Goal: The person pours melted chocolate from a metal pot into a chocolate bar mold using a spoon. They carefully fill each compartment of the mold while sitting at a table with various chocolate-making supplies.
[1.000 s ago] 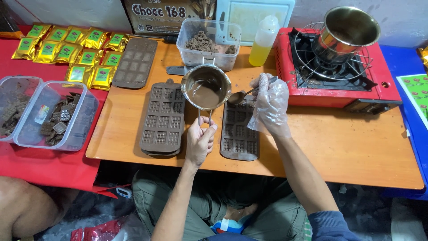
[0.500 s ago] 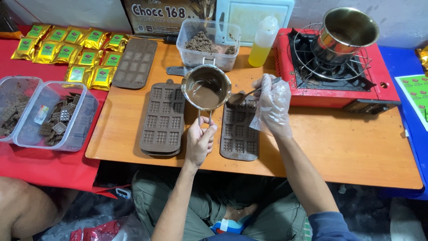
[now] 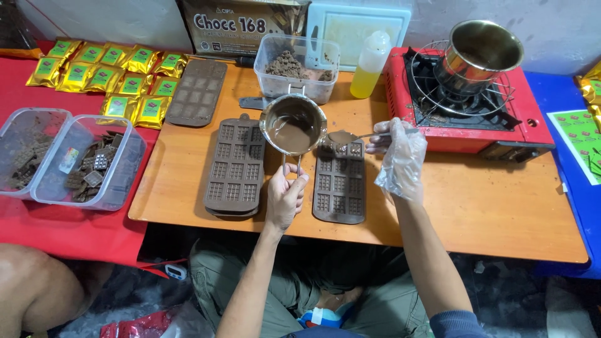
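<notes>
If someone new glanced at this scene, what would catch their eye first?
Probably the steel pot of melted chocolate that the left hand holds above the wooden table's middle, beside the gloved right hand spooning chocolate into a brown mould. Next, the red stove, far right.

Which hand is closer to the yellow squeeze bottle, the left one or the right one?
The right. The right hand, in a clear plastic glove, holds a spoon just below the yellow bottle. The left hand grips the pot handle, lower and further left.
</notes>
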